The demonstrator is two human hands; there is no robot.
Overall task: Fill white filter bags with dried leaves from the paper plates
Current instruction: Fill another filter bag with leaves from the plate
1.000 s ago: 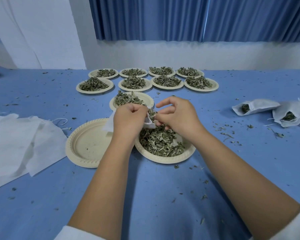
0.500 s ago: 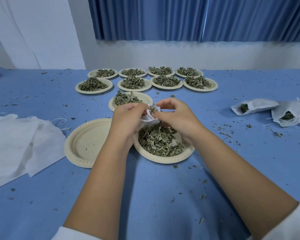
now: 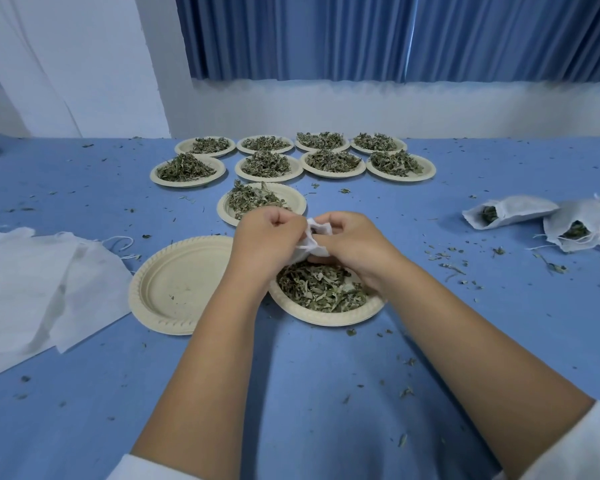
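A small white filter bag [image 3: 315,239] is held between both hands above a paper plate [image 3: 326,315] heaped with dried leaves [image 3: 321,289]. My left hand [image 3: 265,242] grips the bag's left edge with curled fingers. My right hand [image 3: 352,245] pinches its right edge, fingers curled round the fabric. The bag's mouth is mostly hidden by my fingers.
An empty paper plate [image 3: 177,285] lies left of the leaf plate. Several more leaf plates [image 3: 293,161] stand in rows behind, one [image 3: 291,200] just beyond my hands. Flat empty bags [image 3: 42,282] lie far left; filled bags [image 3: 510,211] lie far right. Leaf crumbs dot the blue table [image 3: 326,393].
My right hand has closed onto the bag's edge, its fingers no longer spread. Both hands have lifted slightly with the bag between them.
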